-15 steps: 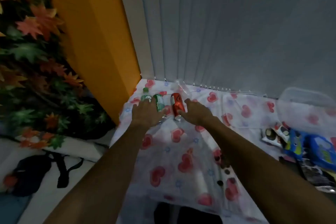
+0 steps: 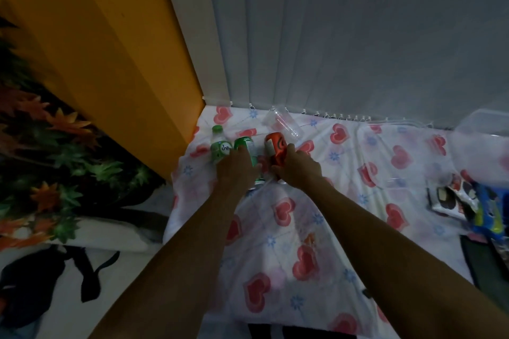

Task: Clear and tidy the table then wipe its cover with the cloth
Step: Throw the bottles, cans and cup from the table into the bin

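Two hands out at far left corner, head view. Left hand (image 2: pixel 239 170) now wrapped on green can (image 2: pixel 246 147), right hand (image 2: pixel 298 166) closed round red can (image 2: pixel 275 149); half second back both just rested there, so clearing underway. Green bottle (image 2: pixel 219 147) beside, clear cup (image 2: pixel 283 122) tipped behind. Heart-print cover (image 2: pixel 303 228) mostly free in middle; snack packets (image 2: pixel 468 201) crowd right edge, orange wall hems left.

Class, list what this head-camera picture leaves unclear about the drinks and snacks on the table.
- Green can: lower half hidden by left hand.
- Red can: base hidden by right hand.
- Snack packets: cut by right edge, dim; labels unreadable.
- Green bottle: label too small.
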`<move>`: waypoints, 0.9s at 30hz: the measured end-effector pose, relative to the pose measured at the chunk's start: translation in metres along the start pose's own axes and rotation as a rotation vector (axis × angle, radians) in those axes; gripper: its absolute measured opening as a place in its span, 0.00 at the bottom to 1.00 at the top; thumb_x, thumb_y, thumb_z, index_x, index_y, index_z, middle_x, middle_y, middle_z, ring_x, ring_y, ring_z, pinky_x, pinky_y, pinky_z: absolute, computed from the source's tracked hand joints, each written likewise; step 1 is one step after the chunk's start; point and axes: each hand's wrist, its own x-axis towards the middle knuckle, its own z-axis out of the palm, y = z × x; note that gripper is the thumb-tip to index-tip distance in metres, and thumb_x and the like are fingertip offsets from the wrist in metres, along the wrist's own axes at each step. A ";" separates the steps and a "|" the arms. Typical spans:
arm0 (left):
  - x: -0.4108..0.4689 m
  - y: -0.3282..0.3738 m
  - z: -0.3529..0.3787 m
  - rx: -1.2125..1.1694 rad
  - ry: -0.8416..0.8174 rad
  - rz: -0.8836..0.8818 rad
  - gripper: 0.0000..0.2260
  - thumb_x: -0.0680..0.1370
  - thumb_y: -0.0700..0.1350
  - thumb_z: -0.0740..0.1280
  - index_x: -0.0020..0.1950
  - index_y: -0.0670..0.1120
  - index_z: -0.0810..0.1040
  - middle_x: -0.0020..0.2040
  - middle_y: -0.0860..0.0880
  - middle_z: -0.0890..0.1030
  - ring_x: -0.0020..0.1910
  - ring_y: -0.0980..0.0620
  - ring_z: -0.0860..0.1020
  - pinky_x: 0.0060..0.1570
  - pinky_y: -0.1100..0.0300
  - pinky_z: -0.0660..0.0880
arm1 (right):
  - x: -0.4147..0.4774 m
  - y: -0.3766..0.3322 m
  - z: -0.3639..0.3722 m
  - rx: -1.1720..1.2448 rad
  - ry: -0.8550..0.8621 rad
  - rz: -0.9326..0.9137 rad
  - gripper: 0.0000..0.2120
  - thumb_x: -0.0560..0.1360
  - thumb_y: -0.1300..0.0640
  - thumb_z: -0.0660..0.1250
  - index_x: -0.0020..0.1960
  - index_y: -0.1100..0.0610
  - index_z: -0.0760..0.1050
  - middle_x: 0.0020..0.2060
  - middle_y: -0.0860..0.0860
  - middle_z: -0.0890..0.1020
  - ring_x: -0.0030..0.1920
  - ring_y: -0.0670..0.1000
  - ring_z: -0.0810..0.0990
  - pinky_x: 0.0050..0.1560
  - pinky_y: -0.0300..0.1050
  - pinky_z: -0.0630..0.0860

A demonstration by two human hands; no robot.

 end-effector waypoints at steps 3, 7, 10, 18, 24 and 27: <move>0.008 0.006 0.007 -0.066 -0.027 -0.033 0.33 0.76 0.55 0.72 0.72 0.42 0.62 0.62 0.41 0.78 0.58 0.41 0.80 0.51 0.49 0.77 | 0.007 -0.003 0.008 0.004 0.018 0.041 0.36 0.75 0.40 0.70 0.73 0.56 0.60 0.57 0.58 0.79 0.52 0.59 0.81 0.50 0.54 0.79; 0.009 0.011 0.021 -0.139 -0.055 -0.068 0.43 0.74 0.56 0.73 0.78 0.40 0.54 0.69 0.39 0.73 0.64 0.40 0.76 0.57 0.48 0.77 | 0.009 -0.002 0.017 0.066 0.010 0.065 0.35 0.74 0.42 0.71 0.72 0.57 0.61 0.56 0.57 0.80 0.51 0.57 0.81 0.50 0.55 0.81; 0.002 0.015 0.026 -0.163 -0.063 -0.079 0.46 0.74 0.54 0.74 0.81 0.40 0.48 0.73 0.38 0.68 0.69 0.39 0.73 0.61 0.47 0.74 | 0.005 0.002 0.020 0.074 0.005 0.059 0.35 0.74 0.42 0.71 0.72 0.57 0.61 0.55 0.57 0.80 0.50 0.57 0.81 0.50 0.54 0.81; -0.038 0.036 0.011 -0.152 -0.011 -0.070 0.47 0.74 0.53 0.75 0.80 0.41 0.49 0.68 0.38 0.73 0.62 0.37 0.77 0.57 0.46 0.76 | -0.037 0.028 0.003 0.126 0.042 0.035 0.35 0.74 0.44 0.72 0.73 0.59 0.61 0.56 0.58 0.79 0.48 0.54 0.80 0.48 0.50 0.81; -0.111 0.068 -0.006 -0.054 0.010 -0.087 0.46 0.74 0.53 0.74 0.80 0.41 0.48 0.67 0.37 0.74 0.63 0.37 0.77 0.58 0.47 0.76 | -0.103 0.055 -0.024 0.128 0.089 0.023 0.35 0.73 0.41 0.70 0.71 0.57 0.61 0.56 0.57 0.80 0.49 0.56 0.82 0.49 0.55 0.82; -0.166 0.085 -0.002 -0.092 0.032 -0.077 0.45 0.74 0.53 0.75 0.80 0.41 0.49 0.66 0.38 0.74 0.61 0.38 0.77 0.56 0.47 0.77 | -0.155 0.082 -0.029 0.104 0.120 -0.005 0.32 0.73 0.42 0.71 0.68 0.57 0.63 0.56 0.58 0.79 0.51 0.59 0.82 0.51 0.55 0.80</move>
